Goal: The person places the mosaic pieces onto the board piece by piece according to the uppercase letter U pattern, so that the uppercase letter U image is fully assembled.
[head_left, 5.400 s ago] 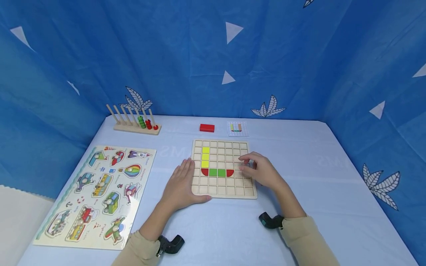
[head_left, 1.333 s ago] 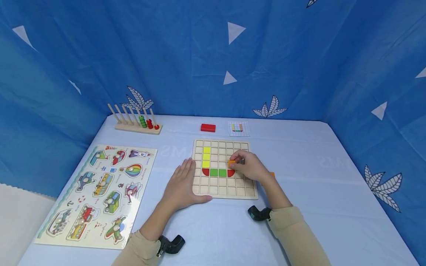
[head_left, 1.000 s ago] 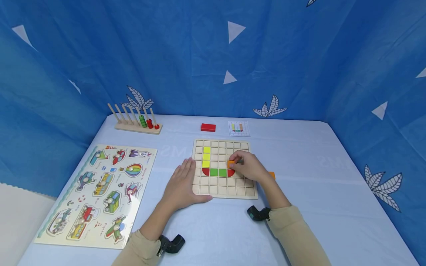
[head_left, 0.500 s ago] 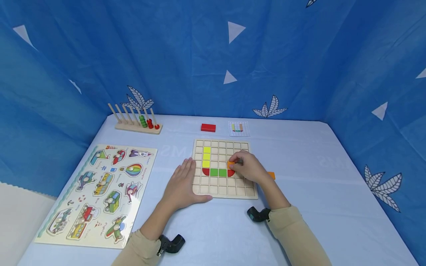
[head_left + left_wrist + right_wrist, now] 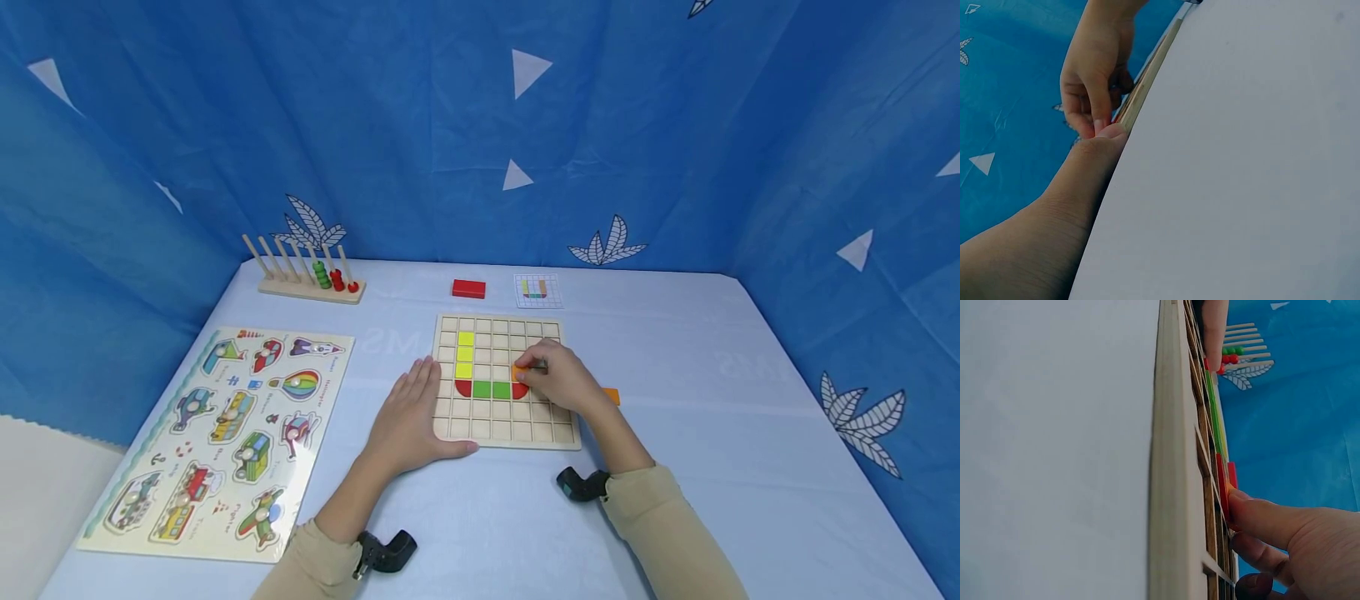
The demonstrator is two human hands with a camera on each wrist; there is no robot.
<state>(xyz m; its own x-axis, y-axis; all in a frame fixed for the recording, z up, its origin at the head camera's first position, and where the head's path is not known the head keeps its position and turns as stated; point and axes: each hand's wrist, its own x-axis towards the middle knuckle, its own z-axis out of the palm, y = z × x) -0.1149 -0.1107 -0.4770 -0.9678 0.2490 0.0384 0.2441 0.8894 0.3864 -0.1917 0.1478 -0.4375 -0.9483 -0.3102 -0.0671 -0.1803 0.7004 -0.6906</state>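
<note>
A wooden grid board [image 5: 495,429] lies mid-table. Yellow tiles [image 5: 465,353] form a column in its left part. Below them runs a row of green tiles [image 5: 491,389] with a rounded red piece [image 5: 463,388] at the left end and another red piece [image 5: 519,390] at the right. My right hand [image 5: 562,379] pinches a small orange tile [image 5: 517,372] just above the right red piece, fingertips down at the grid. My left hand [image 5: 405,417] lies with straight fingers along the board's left edge, thumb at the front edge. In the right wrist view, the right thumb [image 5: 1260,515] hides most of the orange tile.
A second orange piece [image 5: 612,396] lies right of the board, partly behind the right forearm. Behind the board are a red block [image 5: 468,289] and a pattern card [image 5: 537,291]. A peg stand with beads [image 5: 311,289] and a vehicle puzzle board [image 5: 217,442] stand left.
Since the oldest frame, the right hand has moved left over the grid and now holds an orange tile. Over the last second the tile has sunk slightly. The left hand stays put.
</note>
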